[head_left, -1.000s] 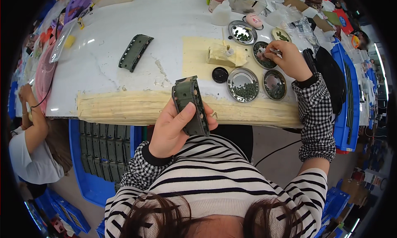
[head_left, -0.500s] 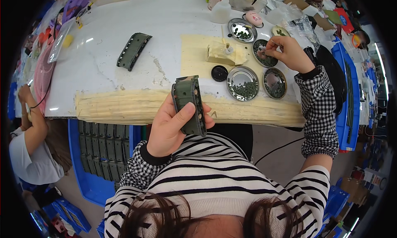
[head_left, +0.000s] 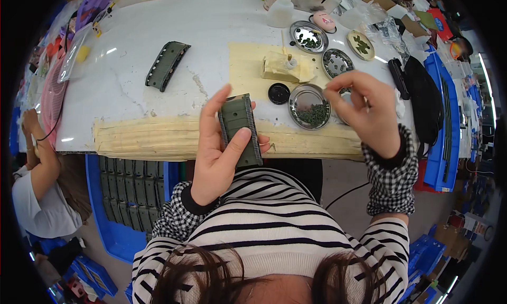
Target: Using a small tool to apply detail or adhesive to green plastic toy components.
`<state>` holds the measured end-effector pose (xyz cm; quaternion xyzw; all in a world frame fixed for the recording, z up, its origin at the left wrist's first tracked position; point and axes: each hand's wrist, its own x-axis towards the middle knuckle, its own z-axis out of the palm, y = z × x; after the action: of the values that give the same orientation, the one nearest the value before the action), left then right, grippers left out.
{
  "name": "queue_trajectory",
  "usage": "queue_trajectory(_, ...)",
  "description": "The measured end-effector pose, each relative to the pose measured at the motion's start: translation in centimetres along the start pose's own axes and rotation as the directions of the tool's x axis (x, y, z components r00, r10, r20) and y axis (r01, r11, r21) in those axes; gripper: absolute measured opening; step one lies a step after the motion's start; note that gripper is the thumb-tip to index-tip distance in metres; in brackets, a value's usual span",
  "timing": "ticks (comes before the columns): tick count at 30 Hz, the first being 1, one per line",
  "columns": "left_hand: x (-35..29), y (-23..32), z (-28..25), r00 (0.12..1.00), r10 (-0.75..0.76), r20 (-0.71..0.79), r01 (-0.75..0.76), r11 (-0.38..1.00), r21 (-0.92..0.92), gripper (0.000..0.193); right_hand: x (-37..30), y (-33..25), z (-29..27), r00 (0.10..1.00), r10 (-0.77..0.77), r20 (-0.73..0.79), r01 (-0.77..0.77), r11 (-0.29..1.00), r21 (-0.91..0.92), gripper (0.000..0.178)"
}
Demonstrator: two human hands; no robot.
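Note:
My left hand (head_left: pixel 214 159) grips a dark green, slightly curved plastic part (head_left: pixel 235 116) with a studded edge, held tilted over the table's front edge. Its thumb presses on the face and the index finger sticks up beside it. My right hand (head_left: pixel 372 108) is closed in a pinch at the right rim of a round metal dish (head_left: pixel 305 94) that holds small green pieces. Whatever sits between those fingertips is too small to make out. The same hand partly covers another dish (head_left: pixel 346 95). A similar curved green part (head_left: pixel 168 65) lies farther left on the table.
Behind my right hand stand a dish of small dark pieces (head_left: pixel 324 61), another dish (head_left: pixel 302 31) and a pale dish (head_left: pixel 350 38). A taped block (head_left: pixel 277 69) and a black round cap (head_left: pixel 278 93) sit nearby. A blue crate (head_left: pixel 113 240) of green parts is below left. Another person (head_left: pixel 45 198) sits at left.
My right hand has come away from the dish of dark pieces, moving nearer and slightly left in a pinch. My left index finger has lifted, and the held part has turned slightly.

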<state>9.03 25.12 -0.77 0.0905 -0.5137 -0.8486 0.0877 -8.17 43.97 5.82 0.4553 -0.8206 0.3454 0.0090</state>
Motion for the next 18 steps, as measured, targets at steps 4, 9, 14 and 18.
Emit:
queue_trajectory(4,0.1,-0.9,0.4,0.995,-0.06,0.079,0.062,0.998,-0.023,0.023,-1.7,-3.7,4.7,0.99,-0.138,-0.033,0.142,0.977,0.157,0.018)
queue_trajectory(9,0.2,-1.1,-0.4,0.993,-0.055,0.102,0.061,0.996,-0.058,0.021,-1.7,-4.5,7.0,0.989,-0.103,-0.103,0.134,0.924,0.358,0.015)
queue_trajectory(14,0.3,-0.5,-0.7,0.981,-0.1,0.165,0.128,0.977,-0.171,0.019,-1.9,-4.8,7.4,0.982,-0.143,-0.127,0.176,0.935,0.308,0.018)
queue_trajectory(18,0.0,-0.2,-0.6,0.984,-0.137,0.114,0.153,0.977,-0.145,0.017,-2.5,-4.3,7.4,0.94,-0.323,-0.114,0.332,0.94,0.076,0.026)
